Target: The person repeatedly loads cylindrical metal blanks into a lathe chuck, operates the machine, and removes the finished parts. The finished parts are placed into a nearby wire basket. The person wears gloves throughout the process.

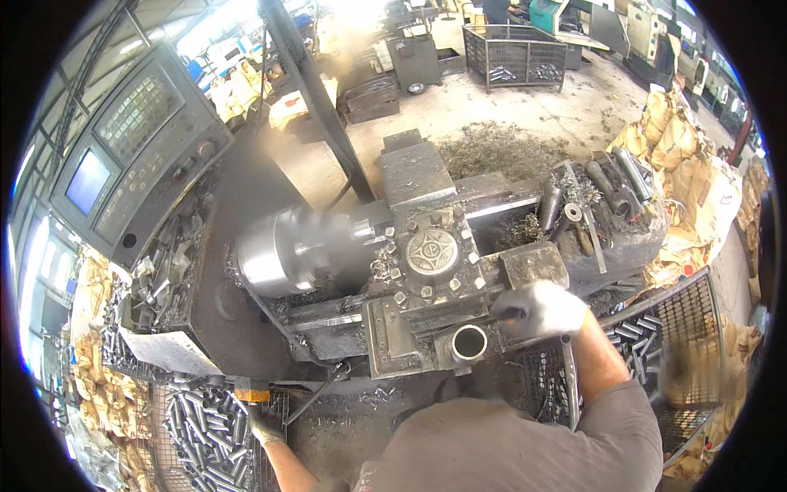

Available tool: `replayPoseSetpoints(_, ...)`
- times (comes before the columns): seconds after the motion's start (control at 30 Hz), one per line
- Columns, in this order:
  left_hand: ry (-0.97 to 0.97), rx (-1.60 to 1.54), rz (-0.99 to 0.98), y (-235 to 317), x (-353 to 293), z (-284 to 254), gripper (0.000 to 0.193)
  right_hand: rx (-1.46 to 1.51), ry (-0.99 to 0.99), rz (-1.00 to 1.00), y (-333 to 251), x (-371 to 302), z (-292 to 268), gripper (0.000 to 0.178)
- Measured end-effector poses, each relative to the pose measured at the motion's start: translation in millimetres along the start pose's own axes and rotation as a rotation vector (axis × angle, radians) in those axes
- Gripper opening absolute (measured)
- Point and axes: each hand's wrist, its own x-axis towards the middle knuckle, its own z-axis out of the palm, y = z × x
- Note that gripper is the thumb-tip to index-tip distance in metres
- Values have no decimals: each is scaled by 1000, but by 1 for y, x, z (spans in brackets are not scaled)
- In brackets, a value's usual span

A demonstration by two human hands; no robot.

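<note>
My right hand, in a white glove with dark, soiled fingers, is at the right side of the lathe's tool post. Its fingers curl in beside a metal block; what they grip, if anything, is hidden. Low on the left, my gloved left hand reaches to a yellow-orange block below the machine, its fingers mostly out of sight. A shiny chuck faces the tool post, and a greyish blur covers the space between them. Near me, an open-ended metal tube stands upright on the carriage.
A control panel with a lit screen rises at the left. Short metal tubes fill a wire basket at lower left and a mesh bin at right. Loose tools and shavings lie on the lathe's right end, beside brown paper sacks.
</note>
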Motion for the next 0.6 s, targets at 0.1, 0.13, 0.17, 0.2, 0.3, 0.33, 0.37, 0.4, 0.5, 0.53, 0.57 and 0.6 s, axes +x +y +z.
replayPoseSetpoints(0.1,-188,-270,-32,-48,-29,34,23,136,183,-233,-28,49,-30,27)
replayPoseSetpoints(0.13,-163,-284,-45,-68,-38,38,18,127,225,-332,-38,79,-33,28)
replayPoseSetpoints(0.17,-141,-298,-62,-96,-49,46,20,-28,289,-440,-48,110,-30,29)
replayPoseSetpoints(0.2,-281,-103,-101,-99,-122,125,12,-213,360,-517,-55,140,-27,30)
replayPoseSetpoints(0.3,-108,-1,-202,-145,-173,171,16,-765,-334,-223,-116,243,-15,46)
replayPoseSetpoints(0.33,-157,70,-190,-139,-196,198,14,-908,-587,-159,-120,272,-5,58)
replayPoseSetpoints(0.37,-215,116,-187,-142,-201,211,13,-985,-709,-172,-98,302,22,57)
replayPoseSetpoints(0.4,-264,165,-179,-142,-204,216,13,-1061,-796,-204,-71,329,50,57)
replayPoseSetpoints(0.5,-313,287,-50,-131,-211,222,12,-1115,-901,-175,-26,377,93,54)
replayPoseSetpoints(0.53,-294,294,-57,-125,-210,216,10,-956,-811,-243,-23,385,87,49)
replayPoseSetpoints(0.57,-268,300,-70,-122,-210,202,9,-795,-729,-310,-37,377,64,44)
replayPoseSetpoints(0.6,-246,311,-78,-120,-209,189,8,-627,-641,-371,-44,367,40,40)
